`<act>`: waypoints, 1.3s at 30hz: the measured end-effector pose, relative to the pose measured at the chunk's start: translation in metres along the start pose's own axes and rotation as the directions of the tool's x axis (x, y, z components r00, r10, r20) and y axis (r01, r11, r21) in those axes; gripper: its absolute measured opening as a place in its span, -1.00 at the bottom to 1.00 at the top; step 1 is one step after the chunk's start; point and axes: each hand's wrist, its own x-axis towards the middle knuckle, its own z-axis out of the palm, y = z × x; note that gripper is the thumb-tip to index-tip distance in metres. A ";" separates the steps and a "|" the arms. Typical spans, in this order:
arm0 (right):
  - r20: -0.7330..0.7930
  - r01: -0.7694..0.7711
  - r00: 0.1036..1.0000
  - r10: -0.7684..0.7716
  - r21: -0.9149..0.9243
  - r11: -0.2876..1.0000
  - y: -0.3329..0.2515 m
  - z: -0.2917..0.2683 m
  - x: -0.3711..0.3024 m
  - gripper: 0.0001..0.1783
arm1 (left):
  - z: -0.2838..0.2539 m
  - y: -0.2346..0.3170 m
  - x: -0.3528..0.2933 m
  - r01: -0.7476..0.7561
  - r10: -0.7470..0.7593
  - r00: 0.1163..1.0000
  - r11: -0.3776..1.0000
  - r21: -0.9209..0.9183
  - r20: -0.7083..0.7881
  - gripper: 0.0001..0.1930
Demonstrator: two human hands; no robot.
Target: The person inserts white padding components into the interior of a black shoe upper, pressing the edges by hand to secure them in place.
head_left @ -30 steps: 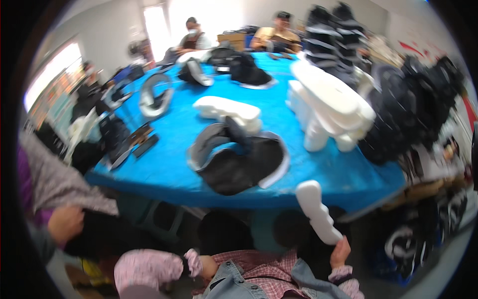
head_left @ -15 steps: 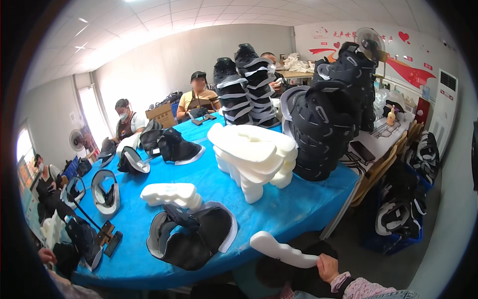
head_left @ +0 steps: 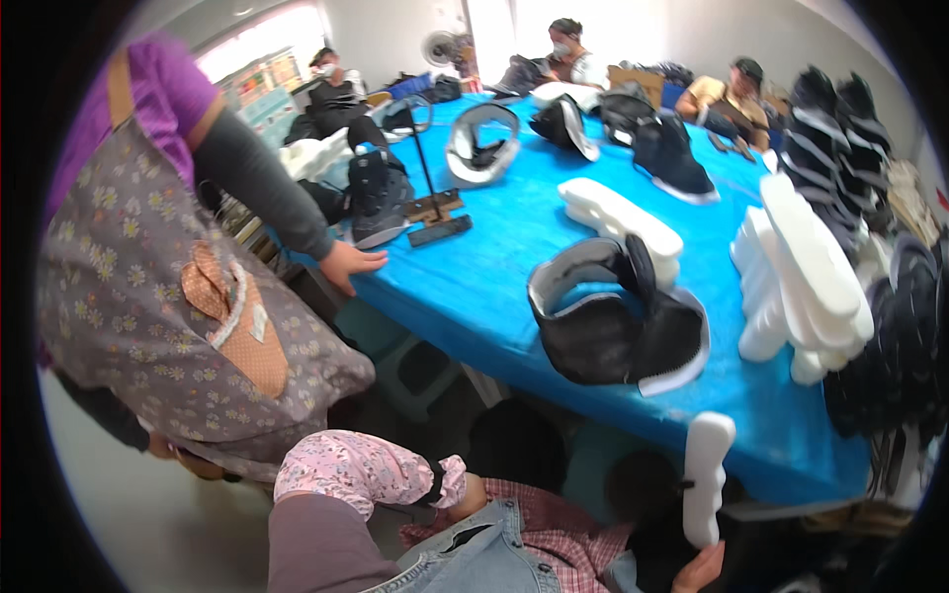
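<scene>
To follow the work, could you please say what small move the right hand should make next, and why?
Perhaps lift the white wavy piece over the blue table, since the right hand grips its lower end near the table's edge and a black padded piece sits beyond.

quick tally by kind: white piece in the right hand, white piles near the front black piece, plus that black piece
White wavy piece in the right hand: 1
White piles: 2 (small pile, big pile)
Front black piece: 1
Total: 4
</scene>
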 end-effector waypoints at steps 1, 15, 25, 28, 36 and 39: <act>-0.011 0.090 0.996 -0.090 -0.038 0.995 -0.002 0.001 -0.003 -0.48 | 0.003 0.008 -0.014 0.045 -0.047 0.997 0.998 0.036 0.064 -0.77; -0.098 0.186 0.974 -0.204 -0.164 0.969 -0.025 0.011 -0.027 -0.67 | 0.030 -0.021 -0.011 -0.071 -0.043 0.971 0.885 0.459 0.233 -0.64; -0.052 0.171 0.985 -0.167 0.082 0.982 -0.043 0.015 0.014 -0.60 | -0.046 0.016 -0.013 0.354 -0.309 0.858 0.934 -0.038 0.410 -0.71; -0.058 0.189 0.981 -0.187 0.033 0.981 -0.046 0.004 0.019 -0.69 | -0.014 0.005 -0.026 0.473 -0.434 0.855 0.877 -0.082 0.285 -0.72; -0.039 0.203 0.979 -0.201 0.038 0.979 -0.040 -0.018 0.013 -0.76 | 0.002 -0.010 -0.014 0.583 -0.582 0.811 0.794 -0.172 0.062 -0.74; -0.029 0.195 0.981 -0.194 0.029 0.980 -0.042 -0.002 0.013 -0.76 | 0.014 -0.010 -0.025 0.588 -0.587 0.807 0.791 -0.168 0.062 -0.74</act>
